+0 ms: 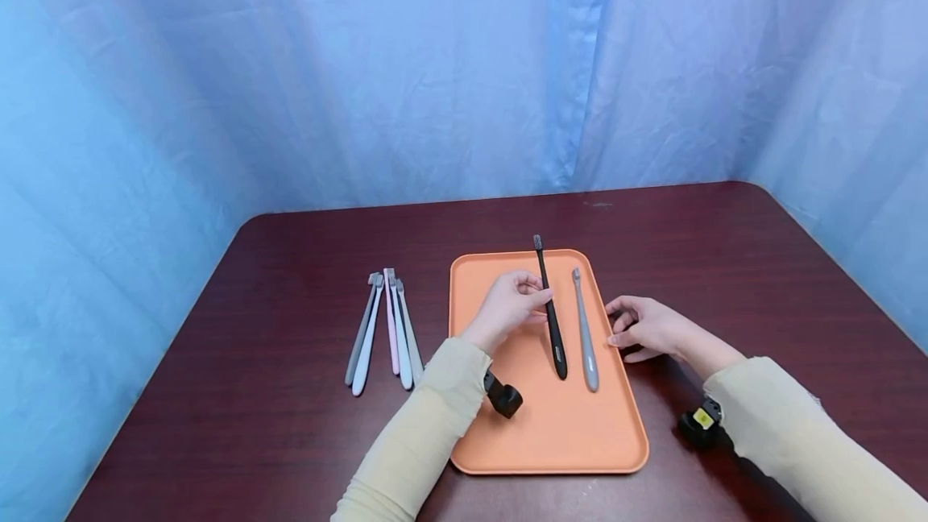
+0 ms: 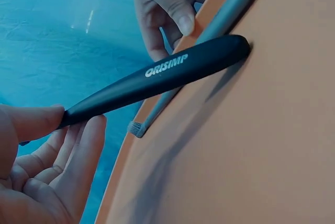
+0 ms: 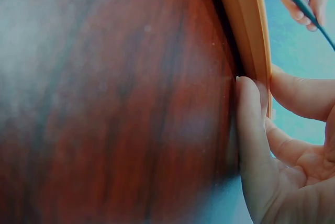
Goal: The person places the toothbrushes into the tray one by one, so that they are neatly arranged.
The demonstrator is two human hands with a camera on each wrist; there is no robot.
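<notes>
My left hand (image 1: 507, 308) pinches the black toothbrush (image 1: 549, 308) about midway along its handle, thumb on one side and fingertips curled against the other. The brush lies lengthwise over the orange tray (image 1: 551, 433), its bristle head poking just past the far rim and its butt end down on the tray floor. In the left wrist view the handle (image 2: 157, 80) carries white lettering that reads "ORISIMP"; the head is cut off there behind my thumb.

Just to the right of it, on the tray, lies a grey toothbrush (image 1: 584, 333), roughly parallel, bristles at the far end. Any printing on it is too small to read.

My right hand (image 1: 645, 329) rests at the tray's right edge, fingers loosely bent and holding nothing. In the right wrist view a fingertip (image 3: 246, 93) presses against the tray's rim (image 3: 246, 20), thumb above it; whether the thumb touches the rim I cannot tell, since the picture is close and soft.

Left of the tray, on the dark wood table (image 1: 290, 441), five more toothbrushes (image 1: 384, 333) lie fanned together, grey, pale blue and pink, heads far. Their markings are unreadable. A small yellow label shows on the right wrist camera (image 1: 702, 419), its text too small to make out.
</notes>
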